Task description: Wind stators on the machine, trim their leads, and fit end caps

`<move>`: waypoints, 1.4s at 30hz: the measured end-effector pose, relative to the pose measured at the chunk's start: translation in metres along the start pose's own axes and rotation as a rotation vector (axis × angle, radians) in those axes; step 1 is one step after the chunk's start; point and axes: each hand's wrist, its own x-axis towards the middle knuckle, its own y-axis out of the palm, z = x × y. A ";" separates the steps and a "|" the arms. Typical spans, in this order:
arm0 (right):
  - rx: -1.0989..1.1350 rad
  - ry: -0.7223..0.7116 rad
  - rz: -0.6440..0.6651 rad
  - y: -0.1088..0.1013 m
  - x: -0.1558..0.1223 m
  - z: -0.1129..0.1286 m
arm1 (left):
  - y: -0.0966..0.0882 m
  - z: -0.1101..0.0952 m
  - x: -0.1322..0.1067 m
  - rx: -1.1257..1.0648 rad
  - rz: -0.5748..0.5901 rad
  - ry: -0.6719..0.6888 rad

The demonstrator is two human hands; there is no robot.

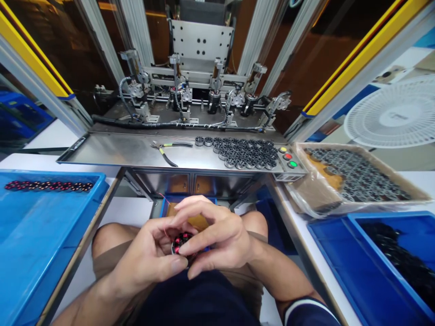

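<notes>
Above my lap, both hands meet around a small wound motor stator (176, 245), black with red windings. My left hand (144, 251) grips it from the side, thumb along its near edge. The fingers of my right hand (220, 237) close over its top and right side, covering much of it. A thin reddish wire (164, 197) rises beyond my fingers; its lower end is hidden by them. On the metal ledge ahead lie pliers (166, 149) with yellow-and-black handles, spread apart. To their right stand several rows of dark ring-shaped motor parts (246, 151).
Behind the ledge is a machine with several clamp stations (214, 99). Yellow, red and green buttons (288, 156) sit at the ledge's right end. A blue tray (44, 244) at left holds a row of wound stators (49, 186). At right are a parts-filled carton (360, 176), a blue bin (360, 267) and a white fan (390, 113).
</notes>
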 end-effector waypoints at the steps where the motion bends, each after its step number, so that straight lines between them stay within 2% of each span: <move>1: -0.012 -0.011 -0.011 0.001 -0.001 0.001 | 0.001 -0.001 0.000 -0.011 -0.008 -0.004; 7: -0.282 -0.060 -0.299 0.012 -0.018 0.017 | 0.003 -0.005 0.001 -0.098 0.003 -0.049; 9: -0.382 -0.089 -0.344 0.015 -0.023 0.022 | 0.003 -0.005 0.001 -0.071 -0.004 -0.016; 11: -0.463 -0.106 -0.348 0.016 -0.026 0.025 | 0.004 -0.003 0.000 -0.024 -0.030 0.068; 14: -0.512 -0.103 -0.362 0.019 -0.027 0.027 | 0.008 0.000 -0.002 0.091 -0.131 0.245; 17: -0.503 -0.081 -0.442 0.026 -0.027 0.026 | 0.012 0.003 -0.004 0.214 -0.231 0.396; 20: -0.467 -0.057 -0.516 0.036 -0.027 0.025 | 0.013 0.006 -0.005 0.297 -0.265 0.521; 26: -0.413 0.048 -0.561 0.047 -0.025 0.028 | 0.013 0.011 -0.006 0.339 -0.322 0.633; 30: -0.315 0.247 -0.617 0.055 -0.022 0.033 | 0.019 0.013 -0.008 0.303 -0.389 0.571; 33: -0.265 0.300 -0.658 0.058 -0.021 0.033 | 0.022 0.015 -0.008 0.247 -0.383 0.499; 36: -0.270 0.281 -0.623 0.055 -0.022 0.029 | 0.016 0.015 -0.009 0.222 -0.305 0.368; 39: -0.271 0.278 -0.581 0.048 -0.024 0.027 | 0.005 0.014 -0.011 0.245 -0.174 0.185; 42: -0.279 0.289 -0.538 0.042 -0.026 0.026 | -0.003 0.014 -0.011 0.211 -0.064 0.108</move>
